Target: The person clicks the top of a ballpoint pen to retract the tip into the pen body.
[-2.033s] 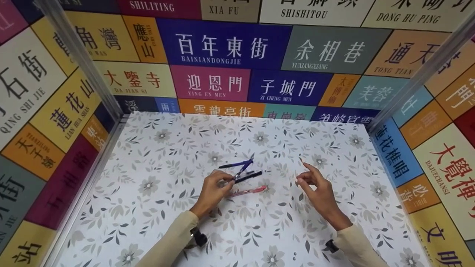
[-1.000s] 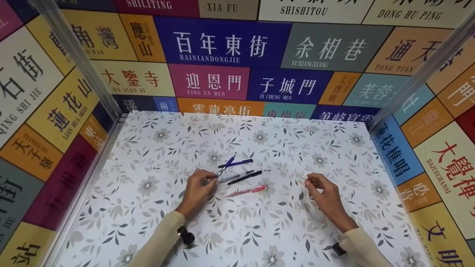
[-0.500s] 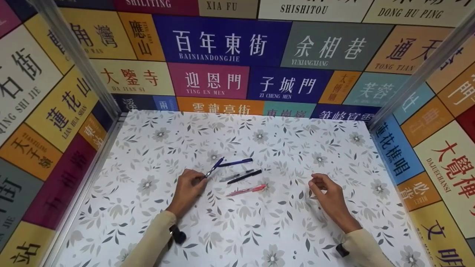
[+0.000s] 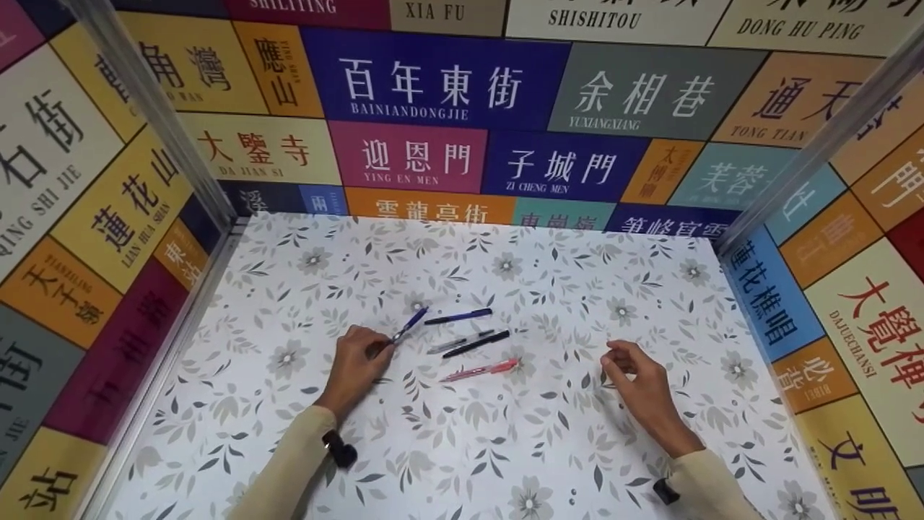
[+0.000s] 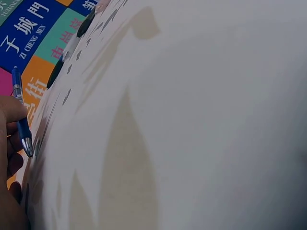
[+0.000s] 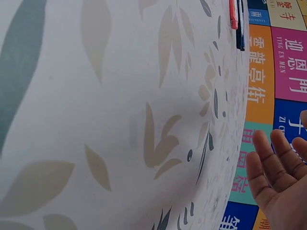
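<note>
My left hand (image 4: 357, 365) pinches a blue ballpoint pen (image 4: 413, 321) between thumb and fingers, left of the other pens. In the left wrist view this pen (image 5: 23, 127) slants with its silver tip pointing down, close to the tabletop. Lying on the table are a blue pen with a black end (image 4: 462, 315), a clear pen with dark parts (image 4: 455, 344), a black pen (image 4: 478, 344) and a pink-red pen (image 4: 478, 371). My right hand (image 4: 639, 372) is apart from the pens, at their right, with loosely bent fingers and nothing in them.
A white table (image 4: 548, 433) with a grey leaf and flower print lies under both hands. Colourful panels (image 4: 440, 79) with Chinese lettering wall it in at the back and both sides. Metal posts (image 4: 166, 123) stand at the back corners.
My left hand has drawn the blue pen left, away from the other pens, which have stayed put. My right hand has shifted slightly right, and its raised finger has come down.
</note>
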The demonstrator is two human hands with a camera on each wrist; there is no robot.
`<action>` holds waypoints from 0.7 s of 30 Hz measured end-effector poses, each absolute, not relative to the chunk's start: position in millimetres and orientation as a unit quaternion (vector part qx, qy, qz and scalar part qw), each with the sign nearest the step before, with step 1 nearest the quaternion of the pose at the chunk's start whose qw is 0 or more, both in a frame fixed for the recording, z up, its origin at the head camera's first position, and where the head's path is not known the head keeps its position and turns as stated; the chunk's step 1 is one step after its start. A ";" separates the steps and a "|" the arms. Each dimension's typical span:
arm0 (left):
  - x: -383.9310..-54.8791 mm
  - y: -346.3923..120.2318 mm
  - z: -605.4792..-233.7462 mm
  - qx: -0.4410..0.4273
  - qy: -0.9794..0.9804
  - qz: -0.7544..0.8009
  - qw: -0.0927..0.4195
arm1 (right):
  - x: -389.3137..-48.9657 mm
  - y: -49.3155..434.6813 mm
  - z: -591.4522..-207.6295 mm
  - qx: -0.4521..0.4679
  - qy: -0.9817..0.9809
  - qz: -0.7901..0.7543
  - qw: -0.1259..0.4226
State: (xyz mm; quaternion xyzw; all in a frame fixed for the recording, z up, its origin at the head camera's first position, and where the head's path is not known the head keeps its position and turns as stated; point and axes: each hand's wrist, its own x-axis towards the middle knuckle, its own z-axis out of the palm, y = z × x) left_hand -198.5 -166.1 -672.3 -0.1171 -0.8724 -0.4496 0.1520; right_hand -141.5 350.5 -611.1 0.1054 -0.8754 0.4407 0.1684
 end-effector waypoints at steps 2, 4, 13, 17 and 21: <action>-199.6 -167.7 -673.1 -0.124 -0.878 -0.437 0.153 | -141.3 350.8 -612.2 0.101 -0.877 0.440 0.164; -200.3 -169.4 -673.1 -0.125 -0.881 -0.429 0.154 | -140.6 350.3 -612.5 0.099 -0.878 0.440 0.160; -205.4 -177.4 -673.7 -0.117 -0.900 -0.393 0.146 | -140.7 351.9 -613.9 0.099 -0.879 0.437 0.165; -208.7 -182.2 -674.4 -0.114 -0.905 -0.379 0.153 | -140.1 351.6 -613.9 0.095 -0.877 0.441 0.163; -210.8 -185.4 -675.0 -0.113 -0.908 -0.372 0.156 | -139.7 352.0 -613.9 0.095 -0.874 0.449 0.159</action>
